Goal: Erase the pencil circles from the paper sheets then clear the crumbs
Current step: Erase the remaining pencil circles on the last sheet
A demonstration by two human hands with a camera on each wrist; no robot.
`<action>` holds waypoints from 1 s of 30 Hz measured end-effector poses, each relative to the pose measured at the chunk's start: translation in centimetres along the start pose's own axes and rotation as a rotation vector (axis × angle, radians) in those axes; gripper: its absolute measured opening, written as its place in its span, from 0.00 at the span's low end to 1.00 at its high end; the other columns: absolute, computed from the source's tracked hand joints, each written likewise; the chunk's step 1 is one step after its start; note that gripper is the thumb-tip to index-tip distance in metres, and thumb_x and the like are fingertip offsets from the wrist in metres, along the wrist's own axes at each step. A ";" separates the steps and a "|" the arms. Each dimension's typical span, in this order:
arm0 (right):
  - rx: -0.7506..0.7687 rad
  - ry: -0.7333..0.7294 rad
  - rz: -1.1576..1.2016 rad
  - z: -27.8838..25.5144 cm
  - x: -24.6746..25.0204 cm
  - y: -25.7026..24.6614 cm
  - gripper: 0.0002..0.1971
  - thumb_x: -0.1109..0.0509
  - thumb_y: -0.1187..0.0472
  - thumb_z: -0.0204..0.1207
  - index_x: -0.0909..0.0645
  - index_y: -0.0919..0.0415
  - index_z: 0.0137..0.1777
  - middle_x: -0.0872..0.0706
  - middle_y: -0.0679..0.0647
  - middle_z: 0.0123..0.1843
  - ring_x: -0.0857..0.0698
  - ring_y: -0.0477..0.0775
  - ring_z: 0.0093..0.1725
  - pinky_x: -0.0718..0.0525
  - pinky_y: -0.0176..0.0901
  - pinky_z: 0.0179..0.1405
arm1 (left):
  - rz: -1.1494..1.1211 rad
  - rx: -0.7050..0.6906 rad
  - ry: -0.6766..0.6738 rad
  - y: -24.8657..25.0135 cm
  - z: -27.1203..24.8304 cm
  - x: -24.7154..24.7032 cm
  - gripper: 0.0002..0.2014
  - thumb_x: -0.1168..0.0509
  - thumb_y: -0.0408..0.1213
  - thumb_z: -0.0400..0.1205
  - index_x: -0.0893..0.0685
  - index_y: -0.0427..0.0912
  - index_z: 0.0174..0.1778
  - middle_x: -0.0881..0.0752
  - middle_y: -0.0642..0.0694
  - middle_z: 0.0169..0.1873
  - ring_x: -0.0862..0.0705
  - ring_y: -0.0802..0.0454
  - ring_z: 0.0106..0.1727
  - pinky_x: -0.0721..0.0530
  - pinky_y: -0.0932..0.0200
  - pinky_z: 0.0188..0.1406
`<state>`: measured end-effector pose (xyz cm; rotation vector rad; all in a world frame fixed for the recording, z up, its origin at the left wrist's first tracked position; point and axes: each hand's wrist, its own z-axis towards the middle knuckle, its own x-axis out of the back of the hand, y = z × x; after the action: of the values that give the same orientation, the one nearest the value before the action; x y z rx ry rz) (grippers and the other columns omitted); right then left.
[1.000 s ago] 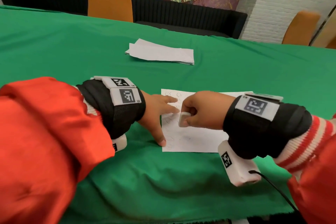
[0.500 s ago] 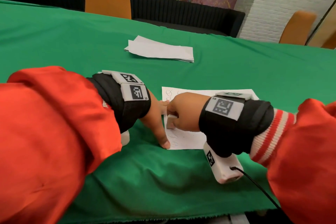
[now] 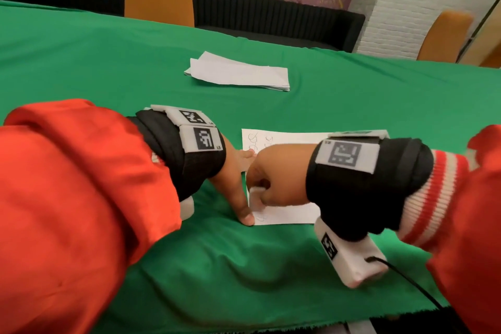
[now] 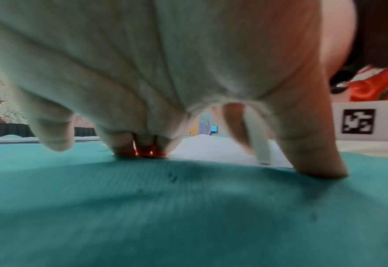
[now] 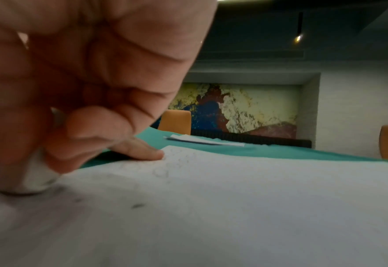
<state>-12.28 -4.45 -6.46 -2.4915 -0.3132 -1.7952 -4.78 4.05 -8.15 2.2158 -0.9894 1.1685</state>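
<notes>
1. So, the paper sheet (image 3: 284,214) is laid flat near the front edge of the green tablecloth (image 3: 81,57), with lots of open cloth left behind it.
2. The sheet's left edge is pinned by the left hand (image 3: 233,184), fingers spread and straight.
3. A white eraser (image 3: 256,198) is gripped in the clenched right hand (image 3: 279,173) and pressed onto the sheet's near-left corner.
4. Pencil circles (image 3: 254,139) are seen at the far-left corner.
5. A paper stack (image 3: 238,73) is parked well apart, farther back.
</notes>
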 end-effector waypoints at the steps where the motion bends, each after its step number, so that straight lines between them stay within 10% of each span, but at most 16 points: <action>1: 0.004 -0.016 0.019 -0.2 0.0 0.0 0.15 0.32 0.55 0.76 0.30 0.51 0.28 0.28 0.44 0.28 0.29 0.43 0.28 0.34 0.34 0.26 | 0.020 0.009 -0.001 -0.1 0.0 0.0 0.50 0.26 0.59 0.69 0.49 0.58 0.82 0.44 0.54 0.82 0.39 0.53 0.80 0.42 0.59 0.75; 7: -0.128 0.034 0.068 1.0 0.7 1.7 0.07 0.32 0.55 0.77 0.16 0.56 0.49 0.20 0.46 0.34 0.22 0.49 0.37 0.31 0.31 0.27 | 0.095 0.036 -0.012 -0.3 0.2 0.1 0.57 0.28 0.65 0.67 0.59 0.56 0.83 0.55 0.57 0.83 0.45 0.52 0.82 0.45 0.53 0.78; 18: -0.120 0.049 0.170 0.3 0.2 1.8 0.07 0.29 0.55 0.75 0.13 0.55 0.48 0.20 0.44 0.28 0.24 0.41 0.26 0.29 0.30 0.26 | 0.116 0.061 -0.001 -0.3 0.4 -0.1 0.57 0.29 0.64 0.68 0.59 0.54 0.84 0.54 0.58 0.83 0.44 0.54 0.82 0.44 0.56 0.77; 24: -0.057 0.058 0.033 0.0 -0.2 0.8 0.06 0.34 0.54 0.79 0.19 0.53 0.50 0.29 0.45 0.30 0.25 0.50 0.40 0.37 0.30 0.25 | 0.107 0.056 -0.004 0.0 0.3 0.0 0.55 0.28 0.63 0.69 0.58 0.58 0.83 0.54 0.58 0.83 0.43 0.52 0.82 0.43 0.55 0.77; 30: -0.075 -0.006 0.164 -0.6 -0.5 1.2 0.07 0.30 0.57 0.75 0.13 0.55 0.49 0.18 0.45 0.29 0.22 0.41 0.27 0.27 0.28 0.25 | 0.143 0.083 -0.004 -0.3 0.5 -0.2 0.58 0.29 0.67 0.67 0.60 0.56 0.83 0.57 0.60 0.83 0.43 0.53 0.82 0.43 0.55 0.76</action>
<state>-12.76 -5.81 -6.60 -2.4897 -0.0413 -1.7662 -4.37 3.97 -8.63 2.2425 -1.1368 1.2898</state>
